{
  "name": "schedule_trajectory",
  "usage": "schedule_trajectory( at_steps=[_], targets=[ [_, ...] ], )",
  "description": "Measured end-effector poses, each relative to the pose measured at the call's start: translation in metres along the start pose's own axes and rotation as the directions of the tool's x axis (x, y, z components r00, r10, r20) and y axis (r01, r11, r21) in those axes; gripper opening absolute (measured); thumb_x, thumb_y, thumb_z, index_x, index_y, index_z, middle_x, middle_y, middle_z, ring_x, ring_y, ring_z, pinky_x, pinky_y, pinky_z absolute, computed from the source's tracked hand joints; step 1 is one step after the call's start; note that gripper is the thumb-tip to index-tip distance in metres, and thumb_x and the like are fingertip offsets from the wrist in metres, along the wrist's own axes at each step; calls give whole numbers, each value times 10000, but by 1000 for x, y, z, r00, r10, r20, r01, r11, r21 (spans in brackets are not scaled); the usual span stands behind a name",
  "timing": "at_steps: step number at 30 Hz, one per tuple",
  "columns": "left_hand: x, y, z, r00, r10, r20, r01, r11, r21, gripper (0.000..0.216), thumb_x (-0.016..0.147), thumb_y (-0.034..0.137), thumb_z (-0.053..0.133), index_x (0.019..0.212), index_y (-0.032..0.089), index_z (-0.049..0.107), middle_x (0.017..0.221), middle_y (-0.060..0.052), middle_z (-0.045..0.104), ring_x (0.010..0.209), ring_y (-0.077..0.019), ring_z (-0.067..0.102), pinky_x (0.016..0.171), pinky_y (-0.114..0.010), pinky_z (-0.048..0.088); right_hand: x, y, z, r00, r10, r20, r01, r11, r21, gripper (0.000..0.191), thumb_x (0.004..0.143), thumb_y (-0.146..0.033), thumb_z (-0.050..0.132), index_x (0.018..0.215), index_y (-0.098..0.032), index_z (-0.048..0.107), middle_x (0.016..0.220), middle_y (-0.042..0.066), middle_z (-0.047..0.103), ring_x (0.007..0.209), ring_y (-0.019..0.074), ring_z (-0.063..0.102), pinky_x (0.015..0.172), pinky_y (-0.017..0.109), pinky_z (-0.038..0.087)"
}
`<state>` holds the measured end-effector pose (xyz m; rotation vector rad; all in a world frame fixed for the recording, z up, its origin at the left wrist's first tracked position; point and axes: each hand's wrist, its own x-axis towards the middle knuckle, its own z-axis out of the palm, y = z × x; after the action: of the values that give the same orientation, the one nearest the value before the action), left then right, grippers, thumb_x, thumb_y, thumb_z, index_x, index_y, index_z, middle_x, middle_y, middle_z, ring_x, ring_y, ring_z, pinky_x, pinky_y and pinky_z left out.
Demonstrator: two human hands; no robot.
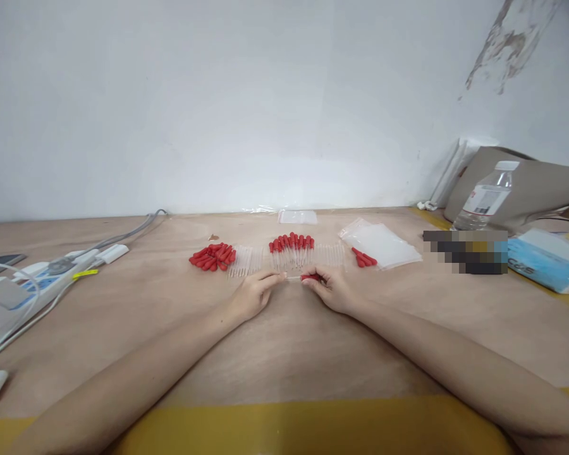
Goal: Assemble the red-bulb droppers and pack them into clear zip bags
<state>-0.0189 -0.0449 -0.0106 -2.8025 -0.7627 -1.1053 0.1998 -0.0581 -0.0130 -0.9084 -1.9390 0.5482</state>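
My left hand (257, 292) pinches one end of a thin clear glass dropper tube (293, 276), which lies level between my hands. At its other end, the fingers of my right hand (329, 289) are closed on a red rubber bulb (309, 277), where tube and bulb meet. Just behind them, droppers with red bulbs (291, 243) are fanned out in a row. Bare glass tubes (246, 260) lie left of this row, and more clear tubes (329, 254) to its right. A pile of loose red bulbs (212, 256) sits further left; several others (363, 258) lie to the right.
Clear plastic bags with white sheets (384, 245) lie at the right back. Beyond are a water bottle (486, 196), a blue tissue pack (550, 259) and a grey bag (540, 183). A power strip (42, 287) with cables runs along the left. A wall stands behind the table.
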Motion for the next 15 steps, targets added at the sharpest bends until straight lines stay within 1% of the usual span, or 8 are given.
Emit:
schedule_trajectory(
  at_steps=[4,8,11,15],
  targets=[
    [0,-1,-1,998,54,14,-54,999,3,388,787,5,373,1101,164,536,960,-72,600,852,-125,581,734,-237,497,-1,4,1,998,-59,-11,59,998,-17,98,790,-220,522,827,-180,603,755,13,648,661,118,571,620,239,451],
    [-1,-3,-1,995,80,55,-83,995,48,391,783,8,368,1111,148,527,927,-81,596,808,-128,577,697,-239,501,-2,6,0,997,-73,-10,73,995,-67,96,786,-215,530,816,-181,614,737,11,652,625,109,565,589,225,448],
    [-1,-3,-1,996,69,65,-73,995,64,384,788,11,354,1098,148,533,922,-81,596,815,-132,579,704,-246,500,-2,6,-1,996,-87,17,88,992,-91,99,785,-219,535,813,-181,622,721,9,649,606,105,559,575,220,445],
    [0,-1,-1,997,31,72,-34,999,33,357,796,32,355,1072,154,547,921,-78,598,827,-134,587,701,-247,502,-2,4,-1,994,-105,29,108,987,-115,99,778,-233,544,802,-182,625,706,10,646,596,105,556,568,222,445]
  ],
)
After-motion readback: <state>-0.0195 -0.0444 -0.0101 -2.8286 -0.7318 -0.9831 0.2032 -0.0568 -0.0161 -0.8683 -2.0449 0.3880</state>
